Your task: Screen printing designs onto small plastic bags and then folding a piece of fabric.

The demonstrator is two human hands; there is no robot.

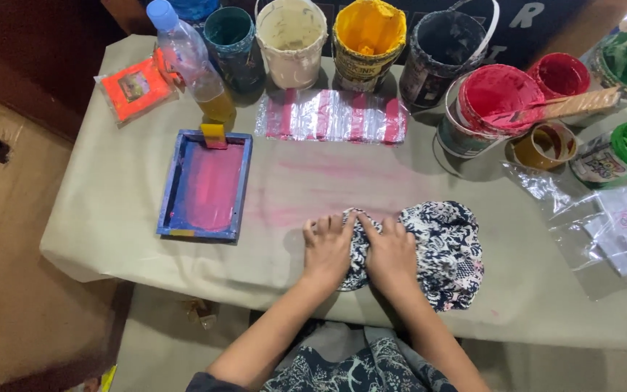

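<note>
A crumpled dark blue and white patterned cloth [444, 247] lies on the table covering [110, 210] near the front edge. My left hand [326, 250] rests flat on the table with its fingers on the cloth's left edge. My right hand [390, 254] presses palm-down on the cloth's left part, right beside the left hand. Pink smears mark the covering just beyond the cloth.
A blue-framed printing screen [207, 185] stained pink lies at left. Behind stand a plastic bottle [194, 62], several paint buckets [368, 36], a red paint tub [491, 101] with a wooden stick, a striped plastic sheet [332, 116], tape roll [544, 145], and clear bags [604, 225] at right.
</note>
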